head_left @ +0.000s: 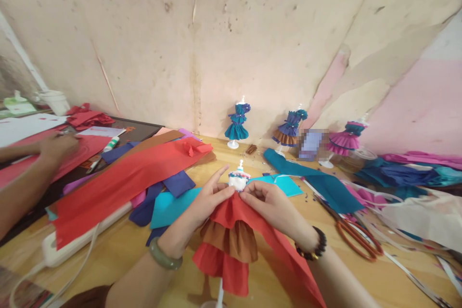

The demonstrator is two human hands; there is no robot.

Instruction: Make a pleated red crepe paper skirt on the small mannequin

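A small white dress form [238, 181] on a thin stand is directly in front of me. It wears a tiered skirt [229, 240] of red and brown layers. My left hand [212, 197] pinches the top edge of the red layer at the waist. On the other side, my right hand [265, 198] pinches the same edge. From there a long red fabric strip [288, 245] trails down to the right under my right forearm. A narrow coloured trim circles the form's chest. The fingertips cover part of the waist.
Orange-handled scissors [359, 239] lie at right, near a teal strip [321, 178] and a fabric pile [415, 173]. Dressed mini forms [238, 122] stand along the wall. At left are a red strip [137, 173], a white power strip [86, 233] and another person's hand [57, 147].
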